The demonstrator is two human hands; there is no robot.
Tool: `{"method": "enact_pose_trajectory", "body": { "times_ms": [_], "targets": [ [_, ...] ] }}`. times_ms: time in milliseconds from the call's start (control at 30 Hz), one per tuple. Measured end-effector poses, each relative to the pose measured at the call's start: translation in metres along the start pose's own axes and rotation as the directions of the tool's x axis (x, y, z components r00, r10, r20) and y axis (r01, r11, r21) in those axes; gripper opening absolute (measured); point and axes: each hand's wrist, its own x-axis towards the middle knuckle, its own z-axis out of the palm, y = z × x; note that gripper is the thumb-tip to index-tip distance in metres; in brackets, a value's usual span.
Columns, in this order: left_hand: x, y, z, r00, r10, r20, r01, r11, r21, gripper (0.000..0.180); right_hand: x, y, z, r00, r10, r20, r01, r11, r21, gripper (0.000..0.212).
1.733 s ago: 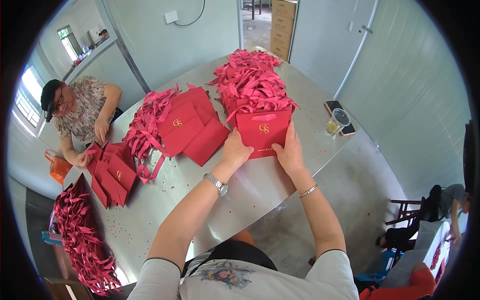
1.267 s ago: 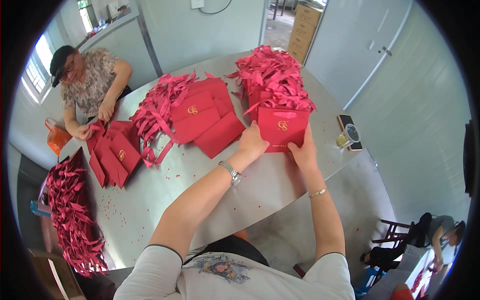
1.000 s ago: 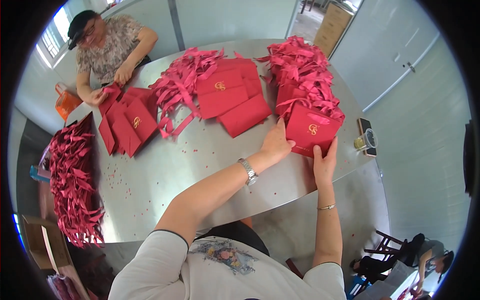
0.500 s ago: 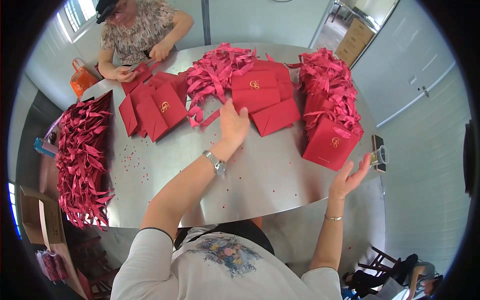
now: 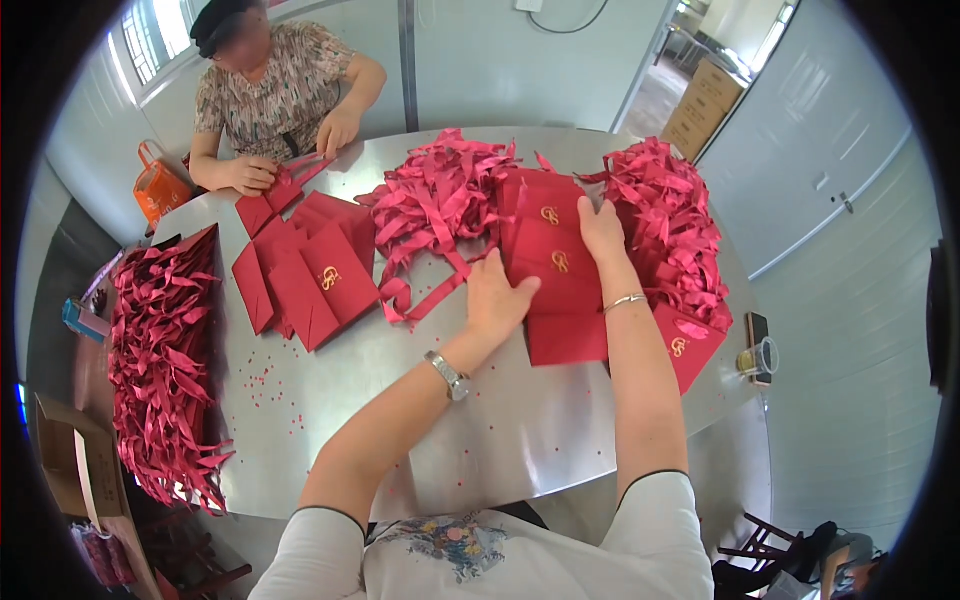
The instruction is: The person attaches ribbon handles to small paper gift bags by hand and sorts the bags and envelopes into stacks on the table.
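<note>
Flat red paper gift bags [image 5: 555, 290] with gold emblems lie overlapping in front of me. My left hand [image 5: 497, 297], below a silver wristwatch, is at their left edge, its thumb spread toward them and its fingertips beside a pink ribbon [image 5: 440, 297]. My right hand [image 5: 602, 235], with a thin bracelet at the wrist, rests along their upper right edge, thumb apart from the fingers; its outer fingers are partly hidden. Just beyond my left hand is a tangled heap of pink ribbons [image 5: 440, 195]. To the right stands a row of red bags topped with ribbon handles [image 5: 665, 210].
Across the metal table [image 5: 430, 440], a co-worker's hands [image 5: 255, 175] handle a red bag and ribbon near more loose bags [image 5: 320, 280]. Ribboned bags [image 5: 165, 370] line the left edge. A plastic cup [image 5: 758, 358] and a dark phone [image 5: 760, 330] are at the right.
My right hand has moved from the table's right edge onto the bags in front of me. My left hand has shifted slightly right, and those bags now lie in closer alignment.
</note>
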Motion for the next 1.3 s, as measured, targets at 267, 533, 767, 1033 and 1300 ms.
{"method": "enact_pose_trajectory", "body": {
  "times_ms": [267,533,767,1033,1300],
  "targets": [
    [0.006,0.025,0.012,0.984,0.042,0.170,-0.070,0.984,0.163,0.108,0.098,0.078,0.041,0.972,0.093,0.216,-0.165,0.922,0.350,0.091],
    [0.013,0.009,-0.003,0.984,-0.004,0.179,-0.017,0.993,0.116,0.103,0.038,0.009,0.006,0.830,0.096,0.549,-0.443,0.712,0.545,0.056],
    [0.006,0.002,-0.010,0.988,0.072,0.139,-0.069,0.997,-0.028,0.094,0.012,-0.008,-0.025,0.878,0.032,0.477,-0.353,0.716,0.603,0.052],
    [-0.010,-0.002,-0.020,0.976,0.096,0.194,-0.100,0.995,0.009,0.088,0.000,0.028,-0.017,0.819,0.157,0.552,-0.514,0.629,0.584,0.048],
    [-0.015,-0.007,-0.028,0.978,0.067,0.197,-0.054,0.996,-0.072,0.085,-0.020,0.003,-0.025,0.814,0.208,0.543,-0.543,0.604,0.584,0.039]
  ]
}}
